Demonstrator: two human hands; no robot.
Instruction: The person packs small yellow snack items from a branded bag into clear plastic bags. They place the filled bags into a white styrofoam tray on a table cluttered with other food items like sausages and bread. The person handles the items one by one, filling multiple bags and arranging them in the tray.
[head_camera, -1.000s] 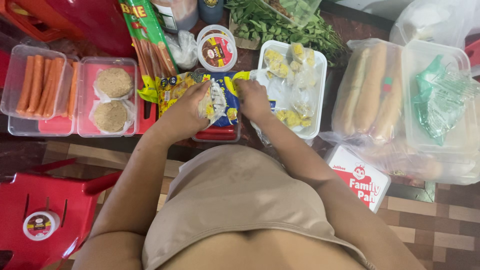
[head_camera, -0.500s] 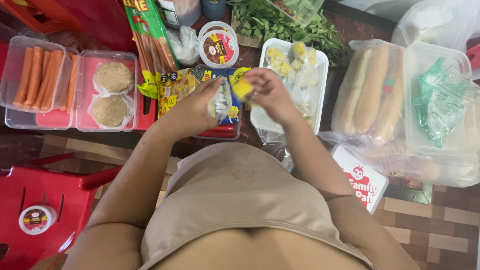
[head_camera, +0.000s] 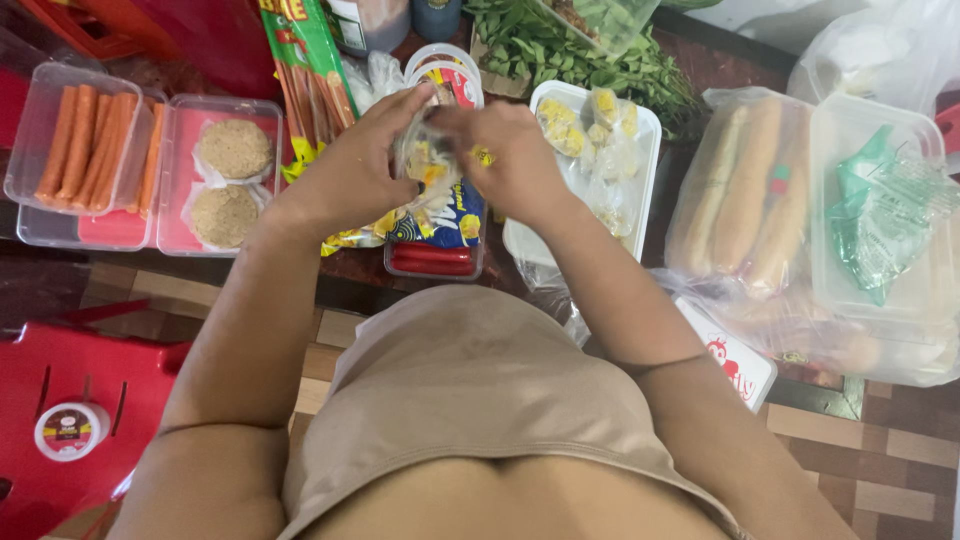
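Over the desk, head view:
Left hand: fingers curled, gripping a small clear bag of yellow pieces.
Right hand: pinching the same bag's top.
Bag's place: above the blue-yellow packet, beside the white tray.

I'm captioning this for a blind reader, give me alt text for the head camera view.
Both hands, left hand and right hand, hold a small clear wrapped piece of food above a table crowded with food: a tray of hot dogs, burger patties, bagged long buns and leafy greens.
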